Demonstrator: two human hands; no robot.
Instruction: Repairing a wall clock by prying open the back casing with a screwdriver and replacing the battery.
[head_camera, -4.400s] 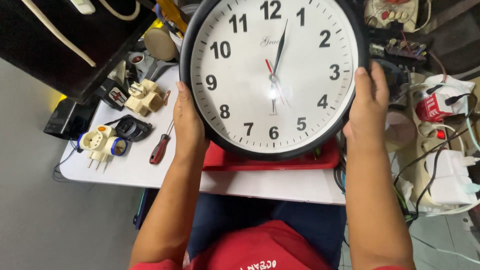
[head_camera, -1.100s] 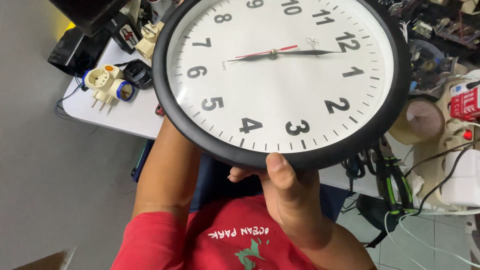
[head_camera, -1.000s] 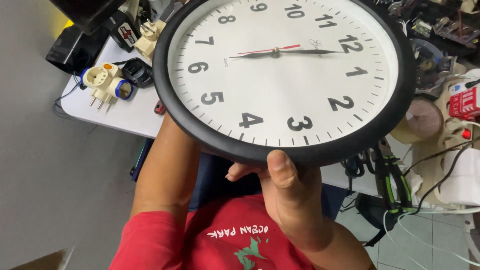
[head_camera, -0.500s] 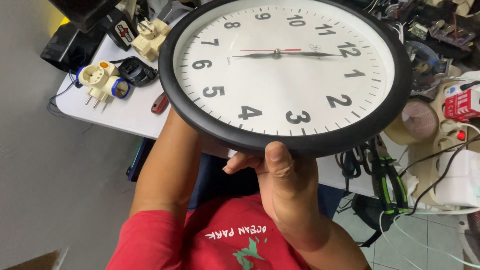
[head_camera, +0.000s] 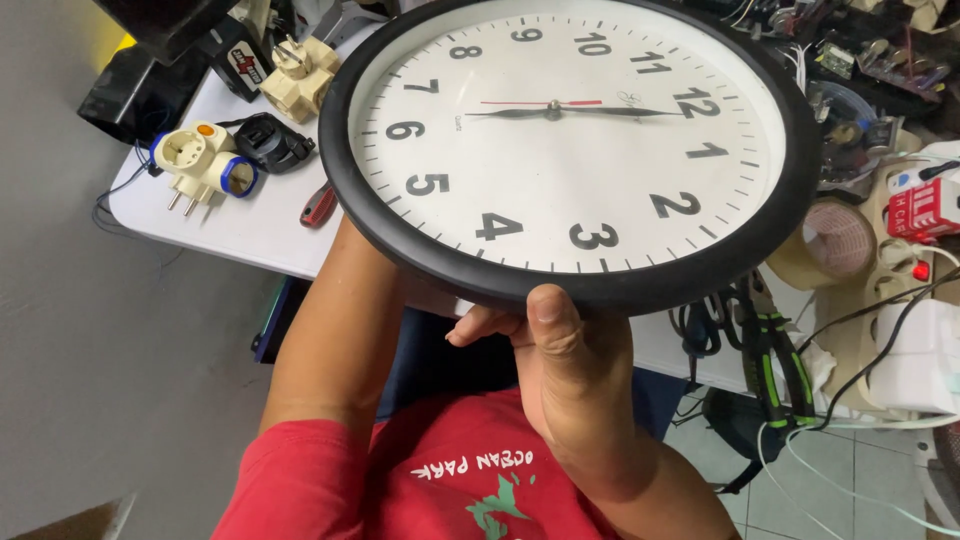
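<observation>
A large round wall clock (head_camera: 560, 150) with a black rim and a white face fills the middle of the view, tilted away from me and turned sideways so the twelve points right. My right hand (head_camera: 565, 365) grips its near rim, thumb pressed on the black edge and fingers curled underneath. My left forearm (head_camera: 335, 335) runs up under the clock's left side. The left hand itself is hidden behind the clock.
The clock hangs over a white table (head_camera: 235, 225). On its left part lie cream plug adapters (head_camera: 195, 165), a black plug (head_camera: 268, 142) and a red-handled screwdriver (head_camera: 318, 205). At the right are a tape roll (head_camera: 835, 240), green-handled pliers (head_camera: 775, 355), cables and a red box (head_camera: 925, 208).
The clock has been turned from upright to sideways and tipped flatter. My right hand has shifted to the near rim, and my left hand has gone behind the clock.
</observation>
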